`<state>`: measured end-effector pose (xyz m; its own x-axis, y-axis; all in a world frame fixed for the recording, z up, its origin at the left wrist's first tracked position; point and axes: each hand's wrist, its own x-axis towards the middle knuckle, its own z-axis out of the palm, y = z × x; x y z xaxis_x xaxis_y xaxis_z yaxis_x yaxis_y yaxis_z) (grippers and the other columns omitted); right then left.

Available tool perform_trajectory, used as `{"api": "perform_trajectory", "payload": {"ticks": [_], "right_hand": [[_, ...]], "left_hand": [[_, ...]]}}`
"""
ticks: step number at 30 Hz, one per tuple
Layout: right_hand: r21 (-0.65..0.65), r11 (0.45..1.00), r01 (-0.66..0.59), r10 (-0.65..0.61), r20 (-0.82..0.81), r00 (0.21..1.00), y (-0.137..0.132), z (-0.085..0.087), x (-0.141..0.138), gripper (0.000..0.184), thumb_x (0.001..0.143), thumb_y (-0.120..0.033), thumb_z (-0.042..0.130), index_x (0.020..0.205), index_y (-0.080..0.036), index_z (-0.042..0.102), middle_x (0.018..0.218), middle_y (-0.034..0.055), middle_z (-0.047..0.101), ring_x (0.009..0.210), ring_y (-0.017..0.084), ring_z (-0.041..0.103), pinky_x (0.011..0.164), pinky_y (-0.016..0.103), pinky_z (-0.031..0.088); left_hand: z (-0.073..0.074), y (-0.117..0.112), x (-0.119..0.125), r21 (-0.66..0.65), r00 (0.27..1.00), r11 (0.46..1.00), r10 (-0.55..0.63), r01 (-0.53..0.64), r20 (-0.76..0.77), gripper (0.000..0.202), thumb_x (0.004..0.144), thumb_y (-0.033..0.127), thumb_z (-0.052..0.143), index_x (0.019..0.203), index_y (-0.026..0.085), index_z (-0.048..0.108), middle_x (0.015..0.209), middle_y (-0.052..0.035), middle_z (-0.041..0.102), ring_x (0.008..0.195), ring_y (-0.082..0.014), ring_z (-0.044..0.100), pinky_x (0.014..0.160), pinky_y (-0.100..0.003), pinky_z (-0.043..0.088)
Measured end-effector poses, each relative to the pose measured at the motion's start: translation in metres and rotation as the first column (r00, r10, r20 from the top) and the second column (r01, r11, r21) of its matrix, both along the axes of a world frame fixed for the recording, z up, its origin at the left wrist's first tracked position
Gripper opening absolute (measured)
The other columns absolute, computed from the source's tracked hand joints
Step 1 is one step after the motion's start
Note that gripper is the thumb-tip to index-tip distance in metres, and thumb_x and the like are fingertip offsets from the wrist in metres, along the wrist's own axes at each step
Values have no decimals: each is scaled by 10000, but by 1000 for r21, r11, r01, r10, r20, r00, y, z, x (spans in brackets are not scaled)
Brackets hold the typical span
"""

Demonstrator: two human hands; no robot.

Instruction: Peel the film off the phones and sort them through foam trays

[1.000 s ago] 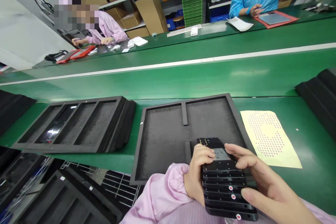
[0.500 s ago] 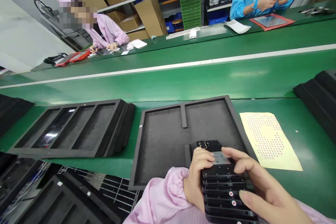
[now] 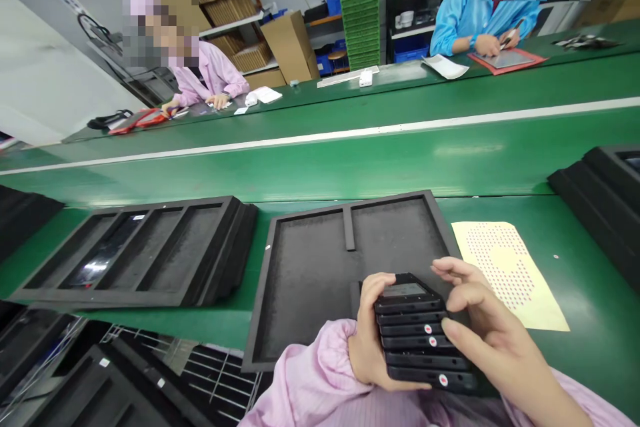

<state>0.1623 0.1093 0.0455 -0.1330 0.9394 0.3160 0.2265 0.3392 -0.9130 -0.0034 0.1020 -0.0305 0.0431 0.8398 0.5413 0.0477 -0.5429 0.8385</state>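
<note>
My left hand (image 3: pixel 370 340) is closed around a stack of several black smartphones (image 3: pixel 425 337), gripping it from the left side and below. Small round white stickers with red marks show on some of the phone edges. Beside the stack's right edge is my right hand (image 3: pixel 493 327), its fingers spread and half curled, the thumb by the phone edges. Behind the stack lies a black foam tray (image 3: pixel 310 280) with short dividers, partly hidden by my hands. A yellow sheet of small round stickers (image 3: pixel 510 273) lies right of the tray.
Stacked black foam trays (image 3: pixel 220 260) stand at the left, a phone (image 3: pixel 103 250) in one compartment. More black trays (image 3: pixel 595 193) are at the right edge. A green raised ledge (image 3: pixel 325 167) runs across. Beyond it work a person in pink (image 3: pixel 210 70) and a person in blue (image 3: pixel 460 20).
The phone stack has tipped, so its edges now face me more and its top less. My right fingers have lifted off the top phone. The blue-sleeved hands have lowered to the red-edged mat.
</note>
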Motion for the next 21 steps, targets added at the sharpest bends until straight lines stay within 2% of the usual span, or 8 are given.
{"api": "perform_trajectory", "payload": {"ticks": [2, 4, 7, 10, 12, 15, 19, 21], "right_hand": [[111, 993, 38, -45, 64, 997, 7, 3, 0, 99, 826, -217, 567, 732, -234, 543, 972, 46, 552, 911, 183, 578, 748, 250, 498], [163, 986, 20, -37, 101, 994, 14, 8, 2, 75, 815, -196, 555, 751, -235, 554, 853, 30, 545, 789, 169, 577, 673, 238, 496], [172, 984, -38, 15, 134, 991, 24, 14, 11, 91, 813, -166, 531, 759, -235, 558, 743, 5, 562, 678, 158, 574, 590, 223, 482], [187, 982, -22, -6, 149, 989, 32, 15, 23, 143, 828, -177, 515, 706, -231, 565, 684, -7, 583, 621, 155, 579, 559, 219, 479], [204, 978, 30, -55, 120, 991, 34, 11, 28, 157, 850, -216, 518, 714, -232, 594, 701, 1, 614, 643, 162, 602, 579, 218, 497], [163, 985, 51, -45, -38, 998, 31, -1, 24, 99, 846, -309, 575, 797, -237, 621, 757, 14, 658, 680, 173, 638, 598, 216, 532], [100, 991, 91, -74, -167, 983, 24, -23, 11, 174, 754, -317, 701, 875, -222, 618, 762, 32, 678, 664, 193, 658, 577, 231, 555], [92, 982, 163, -142, -195, 970, 24, -27, 15, 169, 784, -363, 679, 860, -229, 607, 742, 29, 661, 641, 190, 650, 554, 240, 552]], "left_hand": [[3, 3, 0, -36, 996, 996, -83, 85, 43, 939, 583, 623, 701, 1336, 233, 297, 1206, -125, 409, 1082, -315, 493, 915, -491, 415], [4, 5, 2, -62, 990, 992, -107, 114, 95, 923, 608, 614, 696, 1350, 256, 279, 1223, -119, 372, 1074, -303, 500, 904, -469, 428], [5, 7, 6, -39, 975, 987, -148, 156, 165, 900, 637, 577, 704, 1363, 279, 264, 1221, -108, 375, 1033, -269, 528, 881, -413, 450], [7, 8, 8, -17, 952, 980, -187, 197, 244, 872, 676, 526, 703, 1376, 291, 238, 1209, -95, 407, 1003, -232, 561, 875, -358, 466], [7, 8, 8, -23, 953, 983, -172, 184, 249, 852, 700, 489, 700, 1383, 300, 225, 1222, -91, 409, 1053, -240, 553, 924, -367, 448], [5, 6, 7, -93, 961, 982, -141, 167, 239, 824, 725, 438, 695, 1377, 309, 208, 1246, -98, 413, 1119, -266, 531, 944, -398, 449], [1, 2, 5, -268, 965, 950, -94, 161, 247, 882, 672, 465, 728, 1346, 255, 200, 1275, -160, 430, 1105, -313, 547, 740, -341, 557], [0, 3, 6, -337, 966, 931, -58, 143, 250, 883, 658, 470, 733, 1328, 238, 208, 1273, -179, 456, 1023, -299, 599, 679, -324, 571]]}}
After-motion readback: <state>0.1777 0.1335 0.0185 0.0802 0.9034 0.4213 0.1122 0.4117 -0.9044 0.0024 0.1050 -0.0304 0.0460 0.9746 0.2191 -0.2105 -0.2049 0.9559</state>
